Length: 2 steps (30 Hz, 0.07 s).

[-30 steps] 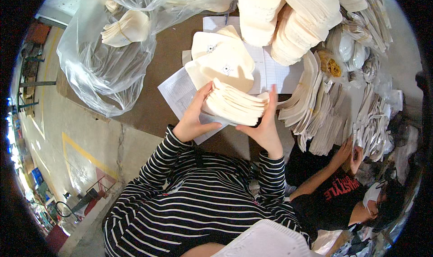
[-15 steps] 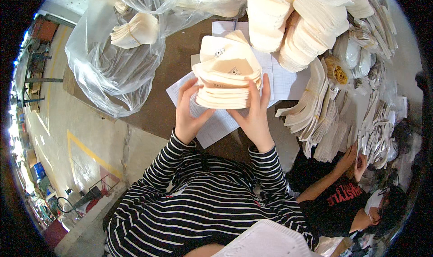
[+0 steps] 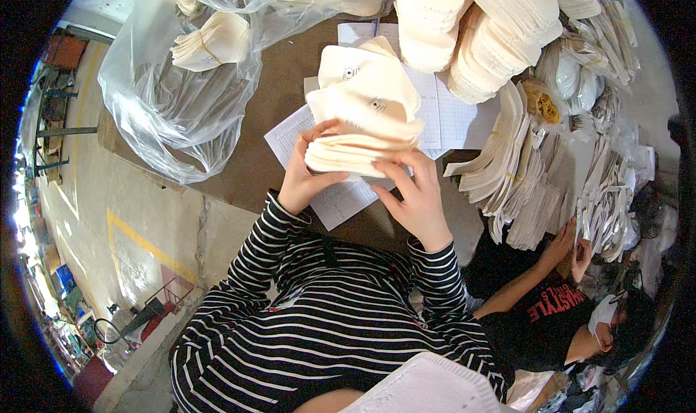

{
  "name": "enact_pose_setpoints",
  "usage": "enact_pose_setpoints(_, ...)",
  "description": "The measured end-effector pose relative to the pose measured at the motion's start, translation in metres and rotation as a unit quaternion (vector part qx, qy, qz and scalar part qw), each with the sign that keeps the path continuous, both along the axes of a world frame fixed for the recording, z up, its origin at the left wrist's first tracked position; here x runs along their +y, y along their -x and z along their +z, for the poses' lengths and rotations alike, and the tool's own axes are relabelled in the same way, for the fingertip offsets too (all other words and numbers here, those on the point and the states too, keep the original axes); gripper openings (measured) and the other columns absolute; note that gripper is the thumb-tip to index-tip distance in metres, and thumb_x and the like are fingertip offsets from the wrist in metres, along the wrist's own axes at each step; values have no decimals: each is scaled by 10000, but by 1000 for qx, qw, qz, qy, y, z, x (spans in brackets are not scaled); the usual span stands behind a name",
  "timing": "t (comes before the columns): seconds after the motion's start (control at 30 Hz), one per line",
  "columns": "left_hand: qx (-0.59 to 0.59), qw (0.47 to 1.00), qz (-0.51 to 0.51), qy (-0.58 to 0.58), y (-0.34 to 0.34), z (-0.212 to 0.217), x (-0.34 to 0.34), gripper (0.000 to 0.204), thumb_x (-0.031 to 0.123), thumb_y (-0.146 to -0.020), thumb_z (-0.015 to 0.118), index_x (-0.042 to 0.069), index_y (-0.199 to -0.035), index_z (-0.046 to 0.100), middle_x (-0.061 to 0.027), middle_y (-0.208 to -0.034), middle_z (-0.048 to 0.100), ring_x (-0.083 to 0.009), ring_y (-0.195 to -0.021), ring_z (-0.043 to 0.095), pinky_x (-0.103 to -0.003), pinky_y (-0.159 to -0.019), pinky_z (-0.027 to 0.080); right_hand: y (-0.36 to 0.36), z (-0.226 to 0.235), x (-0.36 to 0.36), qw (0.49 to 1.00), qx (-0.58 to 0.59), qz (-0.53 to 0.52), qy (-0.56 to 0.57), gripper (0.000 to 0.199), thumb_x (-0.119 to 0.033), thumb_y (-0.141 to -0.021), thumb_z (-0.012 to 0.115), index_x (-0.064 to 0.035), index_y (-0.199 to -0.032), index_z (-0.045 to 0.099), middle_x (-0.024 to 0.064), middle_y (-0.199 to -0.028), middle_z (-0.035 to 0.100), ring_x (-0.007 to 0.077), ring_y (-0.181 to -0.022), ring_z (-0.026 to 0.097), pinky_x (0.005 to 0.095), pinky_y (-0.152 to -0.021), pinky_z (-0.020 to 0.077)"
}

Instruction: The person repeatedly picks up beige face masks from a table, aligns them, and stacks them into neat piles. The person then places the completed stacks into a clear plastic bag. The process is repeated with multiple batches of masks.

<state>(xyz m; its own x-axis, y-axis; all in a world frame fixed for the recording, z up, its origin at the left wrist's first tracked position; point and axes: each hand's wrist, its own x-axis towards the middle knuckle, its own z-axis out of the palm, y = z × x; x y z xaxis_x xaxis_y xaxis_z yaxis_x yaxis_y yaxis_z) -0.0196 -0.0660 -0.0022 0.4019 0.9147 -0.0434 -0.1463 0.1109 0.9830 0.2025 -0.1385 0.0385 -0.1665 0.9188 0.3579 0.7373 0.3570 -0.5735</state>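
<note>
Between my hands, over papers on the table, is a loose stack of cream, soft-looking pads (image 3: 355,152) with rounded ends. A few upper pads fan out behind it, and small dark printed marks show on them. My left hand (image 3: 308,172) grips the stack's left end, with the thumb along the front and the fingers over the top. At the near right corner, my right hand (image 3: 417,199) has bent fingers on the pads' edges, its thumb a little lower. What exactly the right fingertips pinch is hard to make out.
Printed sheets (image 3: 341,204) lie under the stack on the brown table (image 3: 286,72). A clear plastic bag (image 3: 181,116) holds a banded bundle at left. Tall cream pad stacks (image 3: 431,32) and banded strips (image 3: 500,152) crowd the right. A co-worker's hands (image 3: 569,250) handle strips there.
My right hand has slid down from the stack's right side to its near corner, fingers now bent. The stack's front layers are tilted and less even. My left hand has closed further round its end.
</note>
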Motion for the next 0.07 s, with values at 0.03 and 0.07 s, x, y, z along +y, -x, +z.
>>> enact_pose_setpoints(0.03,-10,1000,5,9,-2,-3,4,679,127,-725,890,42,-1205,418,-177,-1510,429,-193,-1282,481,-355,-1096,381,1,1,2,999,-4,-27,34,564,-142,-744,813,-135,-1271,612,106,-1259,515,327,-1156,509,469,-1021,421)
enact_pose_setpoints(0.07,-10,1000,6,8,-2,-3,4,679,127,-725,890,42,-1205,418,-177,-1510,429,-193,-1282,481,-355,-1096,381,3,6,4,996,-8,-53,68,570,-156,-759,794,-146,-1295,600,111,-1287,518,342,-1209,503,507,-1096,389)
